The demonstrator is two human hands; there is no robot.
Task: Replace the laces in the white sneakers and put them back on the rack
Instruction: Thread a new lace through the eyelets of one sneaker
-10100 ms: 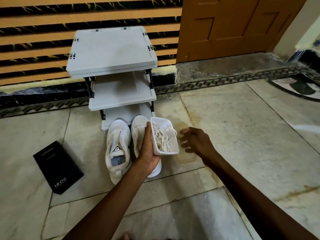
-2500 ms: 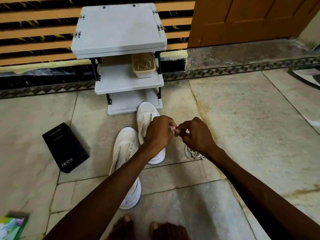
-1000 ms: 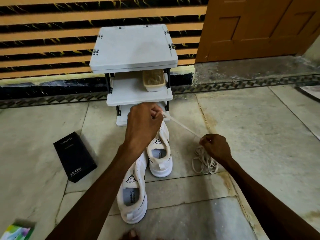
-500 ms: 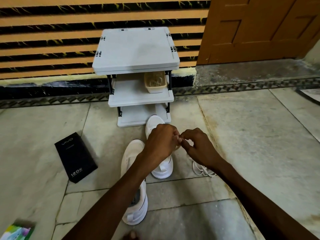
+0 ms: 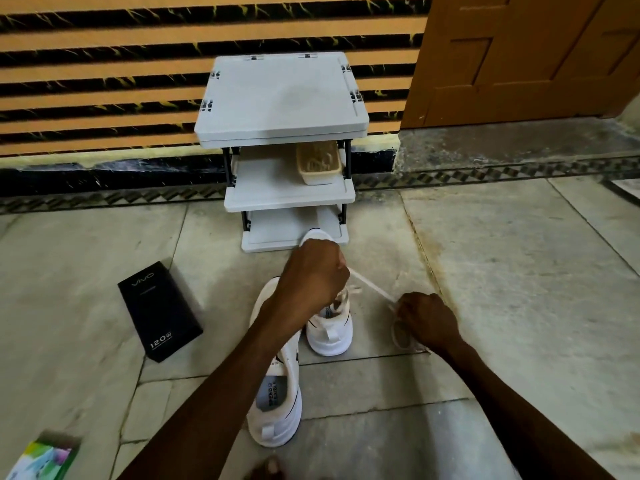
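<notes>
While hands [image 5: 311, 278] [image 5: 427, 323] hold a lace [image 5: 370, 287], basket [image 5: 320, 177] on rack [image 5: 280, 98], laces [image 5: 318, 159] inside

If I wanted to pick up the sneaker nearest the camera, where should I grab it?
Probably the heel collar of the near sneaker, from above on the camera's side: it stands upright, mouth open upward, heel tab facing the camera, while the left arm crosses its front half.

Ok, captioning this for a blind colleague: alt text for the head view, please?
Left hand and right hand pull a white shoelace taut beside two white sneakers on a stone floor; a grey shoe rack behind holds a small basket.
</notes>
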